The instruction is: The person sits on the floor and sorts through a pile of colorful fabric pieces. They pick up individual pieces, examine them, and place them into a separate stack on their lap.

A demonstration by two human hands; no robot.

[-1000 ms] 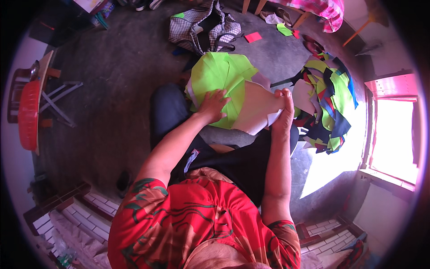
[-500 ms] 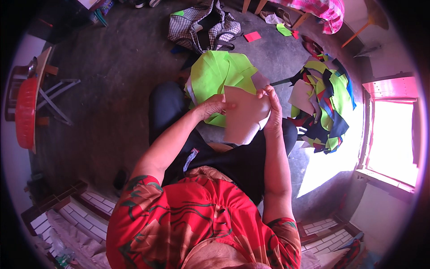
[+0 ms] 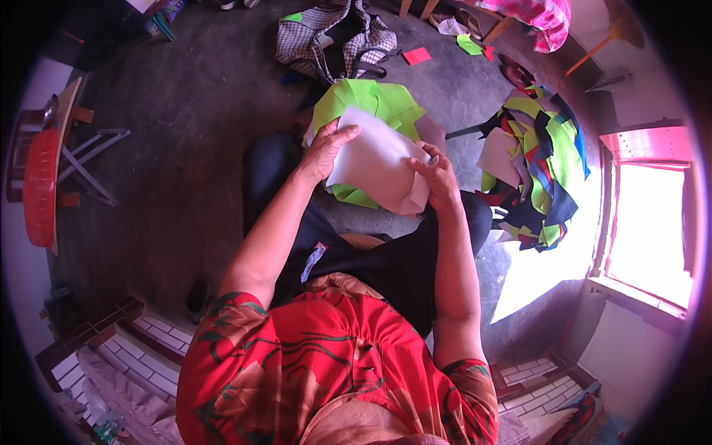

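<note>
A pale greyish-pink piece of fabric (image 3: 378, 159) is stretched between my two hands above my lap. My left hand (image 3: 325, 148) grips its left edge, thumb on top. On the opposite side, my right hand (image 3: 436, 176) pinches the right edge, where a corner folds over. Beneath it, bright green fabric pieces (image 3: 363, 96) lie in a fanned stack on the floor between my legs, partly hidden by the pale piece.
To the right stands a tall heap of mixed fabric scraps (image 3: 530, 170). A checked bag (image 3: 304, 48) lies open ahead, with a red scrap (image 3: 417, 55) beside it. A red basin (image 3: 41, 188) rests on a stand at far left. Sunlight enters by a window (image 3: 649, 222).
The pale fabric has turned and now lies flatter and slanted. My left hand moved left and up along it; my right hand shifted slightly down and left.
</note>
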